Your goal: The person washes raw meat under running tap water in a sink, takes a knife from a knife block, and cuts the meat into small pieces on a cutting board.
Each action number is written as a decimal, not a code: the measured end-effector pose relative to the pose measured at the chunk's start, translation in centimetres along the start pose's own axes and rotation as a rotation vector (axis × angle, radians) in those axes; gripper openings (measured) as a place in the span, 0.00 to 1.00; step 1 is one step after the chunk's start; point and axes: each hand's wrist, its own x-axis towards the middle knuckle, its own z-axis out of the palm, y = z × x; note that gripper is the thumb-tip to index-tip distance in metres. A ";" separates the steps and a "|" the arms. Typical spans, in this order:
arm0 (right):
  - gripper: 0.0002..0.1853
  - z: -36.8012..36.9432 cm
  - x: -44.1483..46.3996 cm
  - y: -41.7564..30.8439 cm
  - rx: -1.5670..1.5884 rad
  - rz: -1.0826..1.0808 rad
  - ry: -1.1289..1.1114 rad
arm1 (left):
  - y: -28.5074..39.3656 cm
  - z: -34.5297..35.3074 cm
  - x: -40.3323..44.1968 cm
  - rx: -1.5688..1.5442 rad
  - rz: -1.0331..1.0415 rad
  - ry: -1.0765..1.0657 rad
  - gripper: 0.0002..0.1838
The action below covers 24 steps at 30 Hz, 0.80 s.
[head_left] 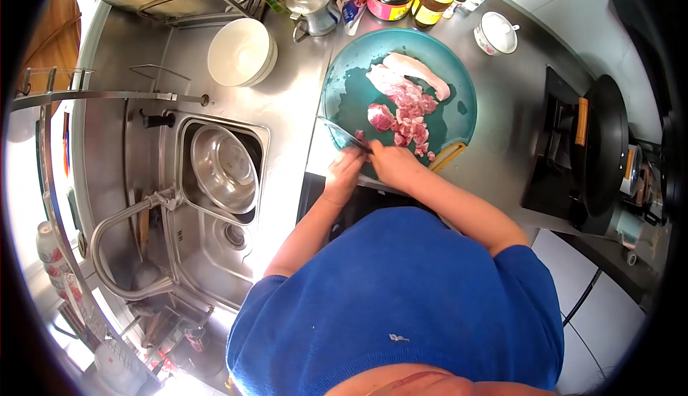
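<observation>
My right hand (393, 167) grips a knife (344, 135) at the near edge of a round green cutting board (351, 63). The blade points up and to the left. Close against the blade is my left hand (344, 172), its fingers curled together; whatever they hold is hidden. A small bit of meat lies just beyond the blade. On the board, cut pieces of raw meat (410, 120) lie in a pile, with a larger reddish chunk (380, 116) to their left. A long pale strip of fatty meat (419, 73) rests at the far side.
To the left is a sink with a metal basin (223, 169) and a faucet (107, 253). A cream bowl (242, 52) stands behind it. Bottles and a metal pot (310, 5) line the back. A small lidded cup (496, 33) and a wok (605, 156) are rightward.
</observation>
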 end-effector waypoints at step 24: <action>0.11 0.1 -0.4 -0.6 -0.024 0.038 -0.079 | 0.2 -0.9 -0.5 0.014 0.008 -0.076 0.13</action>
